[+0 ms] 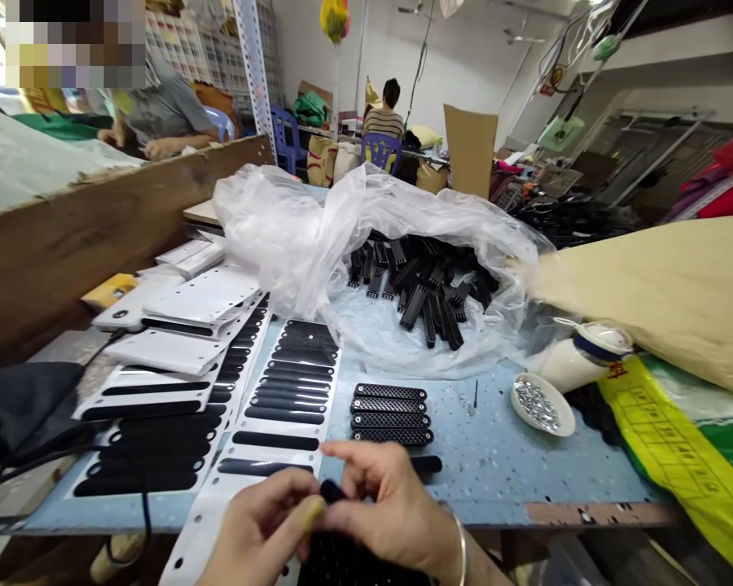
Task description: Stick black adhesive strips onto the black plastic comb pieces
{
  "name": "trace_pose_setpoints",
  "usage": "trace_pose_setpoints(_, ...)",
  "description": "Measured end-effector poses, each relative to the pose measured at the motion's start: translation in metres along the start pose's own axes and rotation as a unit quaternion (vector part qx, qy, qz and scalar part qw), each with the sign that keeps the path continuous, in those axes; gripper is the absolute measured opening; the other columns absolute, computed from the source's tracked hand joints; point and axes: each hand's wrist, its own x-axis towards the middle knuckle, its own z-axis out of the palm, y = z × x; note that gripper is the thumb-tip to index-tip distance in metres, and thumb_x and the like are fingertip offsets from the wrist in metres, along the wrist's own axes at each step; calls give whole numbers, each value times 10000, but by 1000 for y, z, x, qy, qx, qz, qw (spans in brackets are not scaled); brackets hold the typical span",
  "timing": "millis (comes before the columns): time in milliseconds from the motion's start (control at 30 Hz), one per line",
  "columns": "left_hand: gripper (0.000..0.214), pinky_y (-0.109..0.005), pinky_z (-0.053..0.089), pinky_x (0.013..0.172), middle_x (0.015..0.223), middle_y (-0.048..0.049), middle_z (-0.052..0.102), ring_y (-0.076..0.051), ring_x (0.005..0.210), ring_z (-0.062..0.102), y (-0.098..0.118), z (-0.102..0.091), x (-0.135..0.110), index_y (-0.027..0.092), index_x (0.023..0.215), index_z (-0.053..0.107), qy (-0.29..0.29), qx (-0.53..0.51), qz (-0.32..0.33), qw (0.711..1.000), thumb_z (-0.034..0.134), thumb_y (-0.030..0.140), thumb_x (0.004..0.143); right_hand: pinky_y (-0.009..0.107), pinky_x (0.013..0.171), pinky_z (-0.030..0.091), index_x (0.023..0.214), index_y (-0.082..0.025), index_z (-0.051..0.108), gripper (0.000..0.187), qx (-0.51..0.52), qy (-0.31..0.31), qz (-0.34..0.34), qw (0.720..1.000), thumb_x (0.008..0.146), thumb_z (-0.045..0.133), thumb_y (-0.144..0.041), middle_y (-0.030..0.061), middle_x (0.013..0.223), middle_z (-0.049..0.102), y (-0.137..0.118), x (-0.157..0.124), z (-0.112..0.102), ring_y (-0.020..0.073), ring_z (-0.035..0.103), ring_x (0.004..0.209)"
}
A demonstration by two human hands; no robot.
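Black strip (331,491) is held between curled left hand (272,521) and index-extended right hand (394,509).

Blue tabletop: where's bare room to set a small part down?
Free: blue tabletop between the patterned black pieces and white bowl, though a thin dark item lies toward the patch's back; it runs to the front edge, right of the right hand. Crowded: left, white sheets; back, plastic bag.

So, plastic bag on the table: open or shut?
Open: the bag gapes toward the camera, with black parts showing uncovered in its mouth.
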Motion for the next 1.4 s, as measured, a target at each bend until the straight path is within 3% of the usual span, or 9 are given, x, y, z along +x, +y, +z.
trace_pose_setpoints(67,408,-198,341,413,601,-29,628,-102,457,460,5,18,12,154,673,665,-131,-65,-43,988,695,552,761,172,433,345,1194,-219,682,607,-20,-25,17,999,613,856,-248,-98,565,459,11,-8,1,62,412,486)
trace_pose_setpoints(133,422,-183,282,395,593,-28,618,-80,432,421,4,26,22,140,665,650,-188,-76,-64,977,706,548,758,176,438,386,1216,-222,661,666,-48,-6,23,999,583,869,-241,-88,600,506,21,-17,-7,75,458,496)
trace_pose_setpoints(233,418,-171,228,390,522,6,584,-57,378,390,1,28,30,145,679,628,-155,-78,-91,981,718,547,751,242,529,503,1164,-194,667,581,-169,96,-65,979,614,853,-232,-3,770,630,34,-33,-28,129,571,587)
trace_pose_setpoints(333,407,-162,220,409,518,14,598,-44,371,411,6,32,34,142,675,613,-106,-109,-102,983,742,523,738,318,606,528,1049,-175,690,259,-335,147,-249,897,792,661,-155,75,830,674,36,-46,-47,194,622,689)
trace_pose_setpoints(467,366,-155,249,426,555,-2,645,-34,370,434,13,39,40,137,702,618,-118,-153,-121,974,748,476,753,333,541,490,1091,-118,662,277,-437,135,-371,808,862,509,-99,107,758,674,31,-50,-62,212,592,649)
trace_pose_setpoints(800,314,-195,394,427,572,15,658,-89,377,515,1,46,48,157,895,703,-44,-53,-44,997,706,445,769,267,584,473,847,-157,763,113,-226,183,-176,940,745,718,-136,39,704,651,24,-43,-91,164,610,637)
trace_pose_setpoints(933,258,-209,453,473,592,27,656,-125,468,573,-10,30,61,192,924,715,23,118,97,988,683,401,777,261,626,476,804,-186,772,121,-163,208,-99,959,696,738,-144,20,703,672,31,-46,-113,162,610,665)
trace_pose_setpoints(1067,123,-209,473,488,625,24,685,-135,492,614,-17,16,81,200,810,720,-21,295,218,930,679,293,740,252,609,478,752,-187,775,100,-83,196,-28,977,653,764,-181,14,683,687,47,-43,-135,158,616,643)
trace_pose_setpoints(1400,158,-231,519,566,702,-7,723,-157,589,675,-18,26,99,173,880,700,-95,353,274,890,573,246,823,262,602,463,754,-172,768,127,-143,175,-12,974,634,730,-155,20,693,689,62,-20,-135,157,596,637)
